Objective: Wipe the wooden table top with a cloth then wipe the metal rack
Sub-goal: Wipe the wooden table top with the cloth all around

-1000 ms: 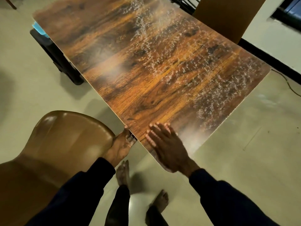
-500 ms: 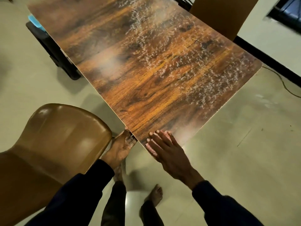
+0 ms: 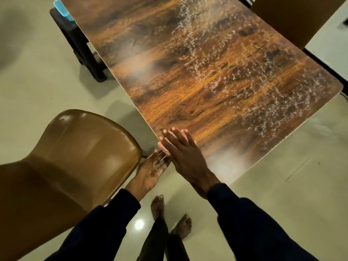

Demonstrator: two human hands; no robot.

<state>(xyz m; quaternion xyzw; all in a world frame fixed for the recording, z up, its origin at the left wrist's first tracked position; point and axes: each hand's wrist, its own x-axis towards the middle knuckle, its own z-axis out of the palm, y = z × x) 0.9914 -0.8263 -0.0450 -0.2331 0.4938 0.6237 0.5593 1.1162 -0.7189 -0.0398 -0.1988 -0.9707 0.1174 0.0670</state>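
1. Fingers (image 3: 169,140) of the right hand (image 3: 186,157): straight, held close together and laid flat on the counter (image 3: 188,81) at its near-left edge. A pinkish strip shows beneath them; whether it is the cloth cannot be told.
2. Left hand (image 3: 150,172): palm up, fingers loosely spread, holding nothing that shows, just below the counter's near-left edge.
3. White speckles (image 3: 235,76): scattered over the counter's right half, from far end to near end; its left half looks smooth.
4. Progress, as a judgement: the top appears only partly wiped, with the speckled half left to do.
5. Black frame (image 3: 79,40): under the counter's far-left edge, beside a blue item (image 3: 59,6). Whether it is the metal rack cannot be told; that step looks unstarted.
6. Brown chair (image 3: 75,157): left of the counter's near edge.
7. Writing: 0 brands or labels legible.
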